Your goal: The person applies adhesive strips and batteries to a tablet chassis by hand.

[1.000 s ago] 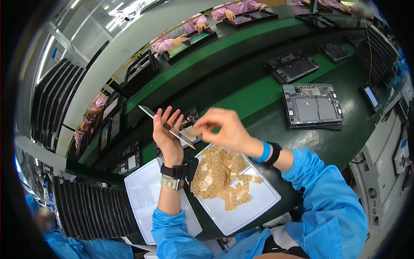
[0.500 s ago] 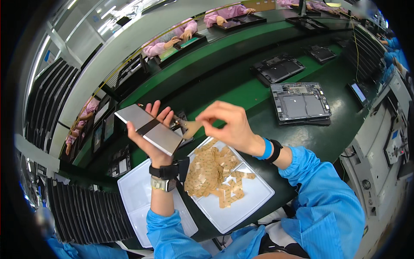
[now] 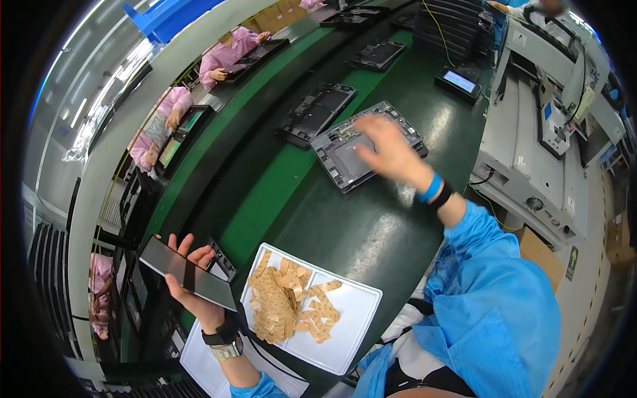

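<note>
L hand (image 3: pixel 204 310) is clamped on a flat silver-grey rectangular slab w/ a black band across its middle (image 3: pixel 164 257), thumb on one side, fingers showing past the far edge. Slab is tilted, held up nr the L end of the table, clear of the trays. R hand (image 3: pixel 393 151), w/ blue & black wristbands, is well apart from L; its thumb & fingers are spread, a bit blurred, nothing seen in them. It's over the opened grey rectangular device chassis (image 3: pixel 344 160); can't tell if touching.

Btwn the hands & nearer the body: white plastic tray (image 3: pixel 355 322) w/ a heap of tan printed paper strips (image 3: pixel 271 306), some loose to the R. 2nd white tray (image 3: pixel 204 358) is partly under the L forearm. Dark green table (image 3: pixel 332 232) also carries a black hollow chassis (image 3: pixel 322 111) just beyond the grey one & a small black box w/ lit screen (image 3: pixel 459 82). Pink-sleeved co-workers (image 3: pixel 229 56) sit across.
</note>
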`<move>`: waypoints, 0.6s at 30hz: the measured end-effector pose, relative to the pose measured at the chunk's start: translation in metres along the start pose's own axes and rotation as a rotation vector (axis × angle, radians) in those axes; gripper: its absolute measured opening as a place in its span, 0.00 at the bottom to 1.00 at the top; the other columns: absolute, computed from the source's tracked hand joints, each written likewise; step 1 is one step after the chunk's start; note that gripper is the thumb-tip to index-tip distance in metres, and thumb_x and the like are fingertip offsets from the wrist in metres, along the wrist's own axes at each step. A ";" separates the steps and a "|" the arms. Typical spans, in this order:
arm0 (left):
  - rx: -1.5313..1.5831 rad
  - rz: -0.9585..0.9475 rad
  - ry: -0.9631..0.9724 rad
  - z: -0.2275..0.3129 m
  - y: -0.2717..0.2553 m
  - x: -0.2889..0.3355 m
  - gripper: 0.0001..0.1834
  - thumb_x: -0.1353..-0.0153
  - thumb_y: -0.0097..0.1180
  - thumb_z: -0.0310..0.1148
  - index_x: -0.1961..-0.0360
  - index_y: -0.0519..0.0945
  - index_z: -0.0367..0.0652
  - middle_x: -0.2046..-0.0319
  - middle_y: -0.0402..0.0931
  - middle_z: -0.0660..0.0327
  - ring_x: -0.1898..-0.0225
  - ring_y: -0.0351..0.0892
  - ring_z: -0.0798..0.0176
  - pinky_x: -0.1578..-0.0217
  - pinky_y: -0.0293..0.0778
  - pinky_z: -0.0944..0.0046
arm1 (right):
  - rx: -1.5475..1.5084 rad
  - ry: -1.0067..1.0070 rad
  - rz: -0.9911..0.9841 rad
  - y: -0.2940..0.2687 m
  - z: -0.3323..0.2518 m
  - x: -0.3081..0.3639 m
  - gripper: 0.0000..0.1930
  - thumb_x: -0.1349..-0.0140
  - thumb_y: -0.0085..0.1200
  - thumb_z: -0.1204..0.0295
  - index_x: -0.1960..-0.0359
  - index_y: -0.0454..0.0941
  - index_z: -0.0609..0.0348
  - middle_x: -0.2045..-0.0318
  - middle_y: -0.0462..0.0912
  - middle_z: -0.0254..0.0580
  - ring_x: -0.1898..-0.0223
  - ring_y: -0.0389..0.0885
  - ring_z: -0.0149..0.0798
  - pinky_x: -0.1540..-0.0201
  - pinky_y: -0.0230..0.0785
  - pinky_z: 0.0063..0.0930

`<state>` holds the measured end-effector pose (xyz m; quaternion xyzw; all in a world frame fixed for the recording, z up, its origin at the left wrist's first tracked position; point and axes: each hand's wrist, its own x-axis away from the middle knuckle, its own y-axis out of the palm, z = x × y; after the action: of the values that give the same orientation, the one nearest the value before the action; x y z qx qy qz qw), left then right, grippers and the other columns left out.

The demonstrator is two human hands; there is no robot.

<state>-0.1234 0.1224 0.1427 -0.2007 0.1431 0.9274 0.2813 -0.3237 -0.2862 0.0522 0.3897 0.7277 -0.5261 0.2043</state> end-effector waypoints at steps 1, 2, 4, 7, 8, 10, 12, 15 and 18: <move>-0.019 -0.031 0.004 -0.002 0.015 0.000 0.44 0.25 0.38 0.60 0.25 0.57 0.32 0.38 0.73 0.44 0.51 0.84 0.55 0.46 0.80 0.58 | 0.168 0.077 0.018 -0.013 0.046 0.005 0.29 0.40 0.65 0.64 0.40 0.74 0.68 0.40 0.76 0.61 0.37 0.75 0.60 0.34 0.68 0.47; -0.053 -0.060 -0.005 -0.001 0.023 0.001 0.45 0.27 0.42 0.61 0.24 0.56 0.32 0.38 0.73 0.44 0.52 0.84 0.55 0.47 0.80 0.59 | 0.323 0.150 0.033 -0.016 0.082 0.017 0.35 0.40 0.66 0.62 0.35 0.71 0.70 0.36 0.73 0.64 0.35 0.73 0.61 0.32 0.67 0.47; -0.094 -0.160 -0.070 0.000 0.033 0.001 0.47 0.29 0.45 0.61 0.23 0.55 0.32 0.39 0.74 0.44 0.53 0.84 0.57 0.48 0.79 0.60 | 0.238 0.220 -0.103 -0.007 0.128 0.052 0.39 0.39 0.67 0.60 0.32 0.67 0.72 0.35 0.71 0.66 0.34 0.71 0.62 0.30 0.65 0.46; -0.289 -0.291 -0.115 0.005 0.055 -0.007 0.48 0.31 0.53 0.59 0.24 0.58 0.32 0.40 0.76 0.45 0.53 0.84 0.57 0.49 0.79 0.59 | 0.019 0.350 -0.272 -0.016 0.107 0.057 0.45 0.39 0.68 0.61 0.26 0.60 0.71 0.32 0.69 0.65 0.34 0.71 0.61 0.30 0.65 0.42; -0.346 -0.348 -0.130 0.003 0.066 -0.011 0.48 0.31 0.55 0.58 0.24 0.59 0.31 0.40 0.76 0.46 0.53 0.84 0.57 0.49 0.79 0.58 | -0.023 0.395 -0.302 -0.028 0.084 0.056 0.44 0.38 0.69 0.62 0.26 0.59 0.69 0.32 0.69 0.63 0.35 0.73 0.60 0.33 0.68 0.41; -0.362 -0.438 -0.191 -0.006 0.095 -0.017 0.43 0.32 0.61 0.48 0.25 0.60 0.34 0.40 0.76 0.48 0.49 0.83 0.58 0.46 0.79 0.57 | -0.020 0.318 -0.259 -0.027 0.061 0.070 0.44 0.38 0.69 0.62 0.25 0.60 0.67 0.35 0.72 0.62 0.37 0.75 0.59 0.34 0.69 0.42; -0.511 -0.494 -0.138 -0.036 0.114 -0.021 0.48 0.44 0.73 0.40 0.27 0.62 0.32 0.40 0.76 0.47 0.44 0.80 0.55 0.41 0.76 0.57 | -0.071 0.336 -0.322 -0.029 0.033 0.074 0.42 0.35 0.66 0.59 0.25 0.60 0.66 0.36 0.73 0.63 0.36 0.75 0.58 0.33 0.69 0.42; -0.793 -0.703 0.104 -0.049 0.174 -0.026 0.54 0.56 0.80 0.43 0.30 0.67 0.34 0.41 0.77 0.46 0.40 0.79 0.48 0.37 0.73 0.53 | -0.023 0.265 -0.213 -0.056 0.010 0.056 0.35 0.31 0.62 0.61 0.27 0.65 0.63 0.35 0.74 0.60 0.36 0.76 0.56 0.35 0.70 0.43; -0.881 -0.855 0.294 -0.079 0.221 -0.025 0.55 0.62 0.80 0.41 0.31 0.69 0.37 0.42 0.77 0.47 0.39 0.76 0.44 0.35 0.70 0.49 | -0.576 0.331 -0.202 -0.085 -0.025 0.032 0.26 0.31 0.61 0.73 0.32 0.72 0.63 0.49 0.85 0.53 0.54 0.87 0.39 0.50 0.80 0.33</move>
<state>-0.2096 -0.0958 0.1183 -0.4626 -0.3080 0.6675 0.4957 -0.4071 -0.2645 0.0904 0.3221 0.9046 -0.2462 0.1319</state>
